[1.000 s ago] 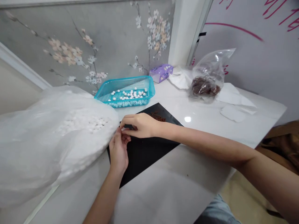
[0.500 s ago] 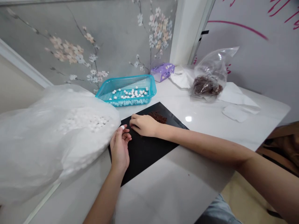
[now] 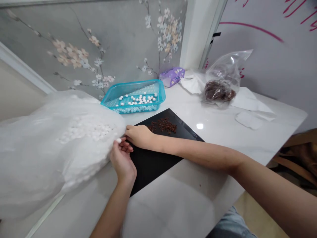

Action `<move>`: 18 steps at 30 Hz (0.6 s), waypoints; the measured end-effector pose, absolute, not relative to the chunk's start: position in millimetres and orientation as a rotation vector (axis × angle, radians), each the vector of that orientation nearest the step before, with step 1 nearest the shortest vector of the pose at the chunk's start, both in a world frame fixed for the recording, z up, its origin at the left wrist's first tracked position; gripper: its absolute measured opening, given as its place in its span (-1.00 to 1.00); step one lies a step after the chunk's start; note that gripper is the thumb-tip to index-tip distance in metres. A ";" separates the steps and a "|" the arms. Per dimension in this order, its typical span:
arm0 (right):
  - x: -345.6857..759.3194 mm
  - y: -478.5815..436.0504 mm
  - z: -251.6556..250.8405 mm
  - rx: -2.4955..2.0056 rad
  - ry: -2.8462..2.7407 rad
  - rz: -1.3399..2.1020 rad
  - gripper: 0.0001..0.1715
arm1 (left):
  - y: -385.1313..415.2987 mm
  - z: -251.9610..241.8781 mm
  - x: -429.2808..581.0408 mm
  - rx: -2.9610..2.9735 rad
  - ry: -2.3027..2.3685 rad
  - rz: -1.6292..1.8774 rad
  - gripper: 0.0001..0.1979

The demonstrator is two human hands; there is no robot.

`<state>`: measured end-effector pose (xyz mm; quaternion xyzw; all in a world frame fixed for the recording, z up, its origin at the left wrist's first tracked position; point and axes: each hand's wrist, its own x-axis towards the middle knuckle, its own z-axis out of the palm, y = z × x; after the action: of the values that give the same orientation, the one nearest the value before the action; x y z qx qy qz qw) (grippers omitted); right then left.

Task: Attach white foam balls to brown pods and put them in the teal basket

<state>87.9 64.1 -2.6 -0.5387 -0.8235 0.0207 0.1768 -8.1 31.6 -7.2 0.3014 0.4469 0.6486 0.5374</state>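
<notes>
A small white ball (image 3: 119,140) is pinched between the thumb and index finger of my left hand (image 3: 123,158), beside the big translucent bag (image 3: 37,145) of white balls. Close by, my right hand (image 3: 140,135) is closed over the left part of the black mat (image 3: 153,165), its fingertips near the ball; whatever they hold is hidden. Dark reddish-brown bits (image 3: 167,125) lie in a loose pile on the mat, behind my right wrist.
A blue basket (image 3: 159,104) with white balls stands behind the mat. Farther right are a purple tissue pack (image 3: 170,77), a clear bag with brown contents (image 3: 219,91) and white paper (image 3: 249,120). The table's edge runs along the right.
Both hands have moved left toward the big bag, my left hand with the white ball still in its fingers. More of the brown bits now shows behind my right hand.
</notes>
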 end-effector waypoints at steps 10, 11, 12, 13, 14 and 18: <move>130.5 12.0 -6.0 -1.400 -1.943 0.385 -0.81 | 30.2 -6.0 -7.5 0.782 1.090 1.476 -0.81; 134.5 6.9 -8.4 -1.351 -1.923 0.422 -0.83 | 30.0 -6.1 -7.4 0.798 1.091 1.472 -0.81; 137.5 2.9 -10.8 -1.309 -1.887 0.455 -0.85 | 29.8 -6.3 -7.3 0.812 1.092 1.469 -0.80; 139.6 0.3 -12.8 -1.280 -1.823 0.489 -0.87 | 29.3 -6.5 -7.2 0.829 1.096 1.465 -0.80; 140.7 -1.1 -14.6 -1.262 -1.733 0.537 -0.90 | 28.5 -6.7 -7.0 0.852 1.102 1.458 -0.80; 141.4 2.7 -20.0 -1.222 -1.307 0.881 -0.82 | 22.8 -7.7 -6.6 1.077 1.137 1.361 -0.78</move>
<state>141.4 2.7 -20.0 -0.5147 -0.5505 0.3711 0.5426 -6.6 22.8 -7.7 0.4471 0.4720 0.5647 0.5083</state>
